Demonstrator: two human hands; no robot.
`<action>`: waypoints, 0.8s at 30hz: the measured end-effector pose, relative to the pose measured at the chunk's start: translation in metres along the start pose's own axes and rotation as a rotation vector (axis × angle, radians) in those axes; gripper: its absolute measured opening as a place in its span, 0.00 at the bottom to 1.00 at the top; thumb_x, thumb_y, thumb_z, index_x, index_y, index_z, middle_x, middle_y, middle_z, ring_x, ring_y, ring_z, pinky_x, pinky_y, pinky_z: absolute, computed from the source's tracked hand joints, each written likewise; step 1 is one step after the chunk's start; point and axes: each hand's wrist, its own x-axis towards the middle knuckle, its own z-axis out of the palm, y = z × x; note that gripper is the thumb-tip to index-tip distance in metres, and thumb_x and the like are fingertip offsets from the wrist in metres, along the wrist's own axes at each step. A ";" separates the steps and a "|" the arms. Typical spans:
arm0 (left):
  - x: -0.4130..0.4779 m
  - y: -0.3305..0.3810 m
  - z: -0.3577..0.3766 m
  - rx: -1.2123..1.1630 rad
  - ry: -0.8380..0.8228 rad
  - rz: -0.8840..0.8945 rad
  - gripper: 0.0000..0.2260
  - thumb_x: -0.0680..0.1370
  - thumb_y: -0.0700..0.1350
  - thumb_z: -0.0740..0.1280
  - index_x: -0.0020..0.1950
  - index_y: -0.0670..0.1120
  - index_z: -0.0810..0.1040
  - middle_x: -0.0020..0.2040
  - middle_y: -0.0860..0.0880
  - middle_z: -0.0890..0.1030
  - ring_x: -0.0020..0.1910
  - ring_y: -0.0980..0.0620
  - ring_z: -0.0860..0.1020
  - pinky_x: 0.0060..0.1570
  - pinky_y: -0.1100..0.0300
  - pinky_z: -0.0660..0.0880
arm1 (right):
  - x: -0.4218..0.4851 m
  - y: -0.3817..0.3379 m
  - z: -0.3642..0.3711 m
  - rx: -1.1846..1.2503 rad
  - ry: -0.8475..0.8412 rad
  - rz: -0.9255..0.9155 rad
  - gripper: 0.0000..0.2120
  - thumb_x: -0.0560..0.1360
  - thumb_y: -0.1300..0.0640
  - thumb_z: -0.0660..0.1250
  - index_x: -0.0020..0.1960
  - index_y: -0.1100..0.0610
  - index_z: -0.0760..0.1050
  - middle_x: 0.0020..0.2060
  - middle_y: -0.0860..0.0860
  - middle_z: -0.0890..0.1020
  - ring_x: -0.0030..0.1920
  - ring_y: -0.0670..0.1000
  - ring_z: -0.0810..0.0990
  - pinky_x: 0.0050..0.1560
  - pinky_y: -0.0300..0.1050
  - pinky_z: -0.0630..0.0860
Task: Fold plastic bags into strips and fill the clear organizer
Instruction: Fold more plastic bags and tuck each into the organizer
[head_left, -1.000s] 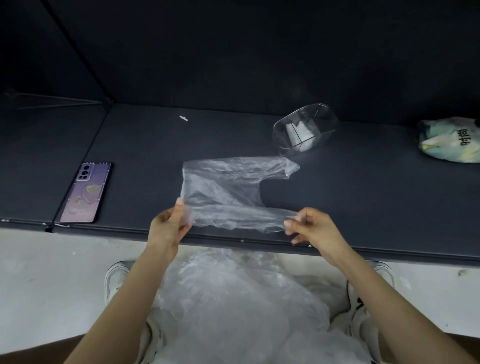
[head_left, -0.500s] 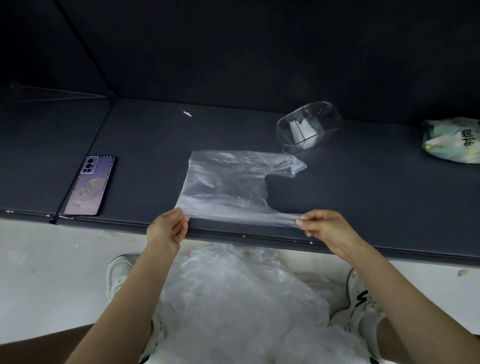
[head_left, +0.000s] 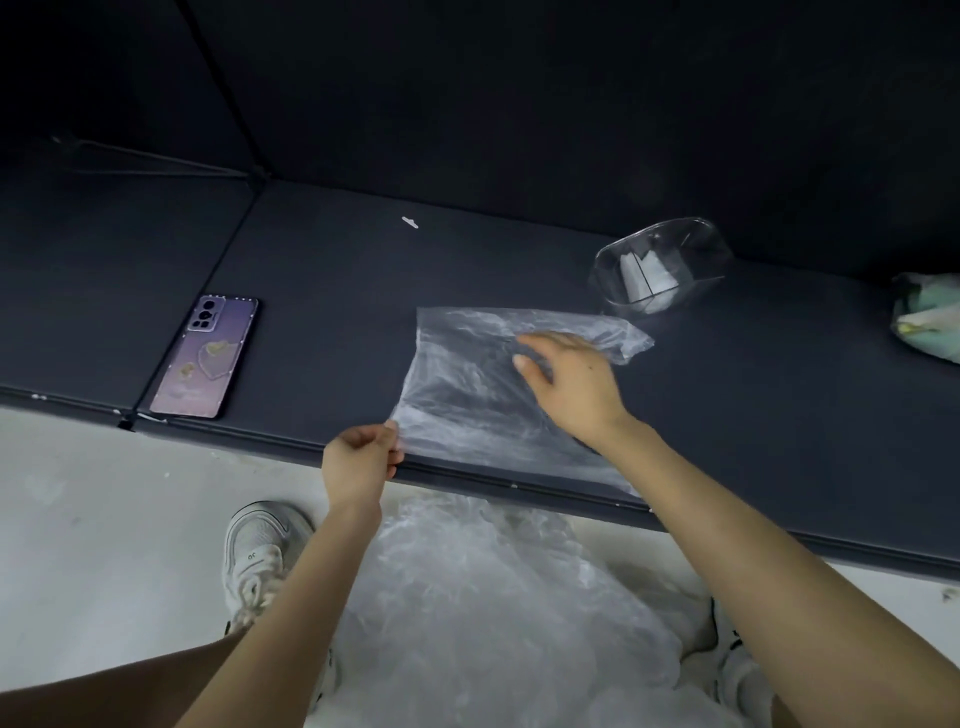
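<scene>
spanning most of the view: dark table (head_left: 779, 415), with a dark wall behind it. below its near edge, a big heap of clear bags (head_left: 467, 613) sits between the person's forearms, over the lap and floor.

the bag being worked on (head_left: 467, 395) lies flat on the table near the front edge. it is clear and wrinkled, and its far handle points right toward the organizer without touching it. the near right part hangs over the table edge.

right hand (head_left: 571, 387) is over the bag's middle with the fingers stretched out and loose, grasping nothing. cannot tell if the fingertips press the film or just hover. left hand (head_left: 358, 460) is at the table edge, fingers curled, pinching the bag's near left corner.

phone (head_left: 205, 358), purple, lies face down well left of the bag. clear organizer (head_left: 660, 265) is just past the bag's far right corner, close to the wall, with white folded pieces on both sides of its divider. white shoe (head_left: 257, 551) is on the pale floor left of the heap. green and white packet (head_left: 930, 317) is at the right edge, partly cut off. small white scrap (head_left: 410, 222) lies far back on the table.
</scene>
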 end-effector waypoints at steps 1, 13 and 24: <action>0.001 -0.001 0.000 0.015 0.002 0.016 0.09 0.78 0.41 0.68 0.37 0.45 0.76 0.32 0.48 0.78 0.33 0.53 0.76 0.32 0.63 0.72 | 0.015 -0.009 0.008 -0.002 -0.038 -0.050 0.19 0.82 0.52 0.59 0.70 0.58 0.71 0.68 0.53 0.74 0.70 0.54 0.69 0.70 0.43 0.60; 0.020 -0.018 -0.011 0.276 0.042 0.181 0.09 0.77 0.46 0.70 0.38 0.46 0.77 0.30 0.50 0.82 0.36 0.49 0.82 0.44 0.47 0.79 | 0.114 -0.024 0.093 -0.465 -0.334 -0.093 0.27 0.83 0.44 0.43 0.79 0.54 0.46 0.79 0.53 0.45 0.78 0.52 0.41 0.76 0.56 0.38; 0.027 0.002 -0.022 0.884 0.200 1.089 0.14 0.78 0.44 0.59 0.50 0.37 0.80 0.49 0.38 0.80 0.46 0.38 0.76 0.49 0.48 0.70 | 0.049 -0.031 0.076 -0.320 0.121 -0.147 0.28 0.82 0.45 0.42 0.76 0.58 0.59 0.75 0.60 0.60 0.77 0.59 0.54 0.75 0.61 0.43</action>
